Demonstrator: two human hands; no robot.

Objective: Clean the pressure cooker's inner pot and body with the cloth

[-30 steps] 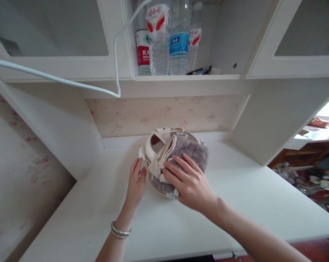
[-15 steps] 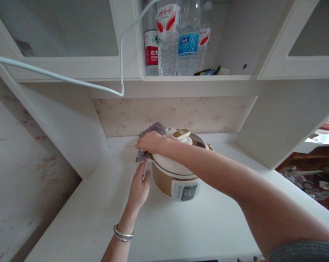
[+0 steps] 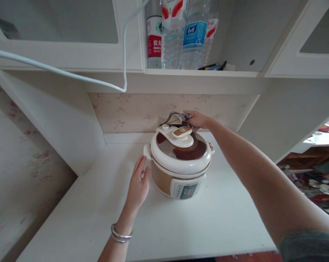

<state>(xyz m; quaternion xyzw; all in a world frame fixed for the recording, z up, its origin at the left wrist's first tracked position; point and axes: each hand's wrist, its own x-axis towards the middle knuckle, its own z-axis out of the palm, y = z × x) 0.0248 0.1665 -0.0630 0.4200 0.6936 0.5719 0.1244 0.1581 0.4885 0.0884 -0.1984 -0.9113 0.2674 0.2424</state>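
A white and gold electric pressure cooker (image 3: 180, 165) stands upright on the white counter (image 3: 98, 214), its lid closed and its control panel facing me. My right hand (image 3: 195, 119) is behind the lid, closed on a grey cloth (image 3: 184, 117) that hangs at the cooker's back rim. Part of the cloth is hidden behind the lid handle. At the cooker's left side my left hand (image 3: 139, 182) has its fingers stretched out, the fingertips at the white side handle (image 3: 147, 151). Nothing is held in that hand.
Overhead, a cabinet shelf (image 3: 202, 73) holds several plastic bottles (image 3: 172, 43). A white cable (image 3: 85, 82) hangs across the upper left. Side panels and a flowered back wall (image 3: 131, 112) enclose the counter.
My right hand has moved with the cloth from the cooker's left side to behind its lid, uncovering the lid's top. My left hand stays near the left handle. The view has shifted slightly.
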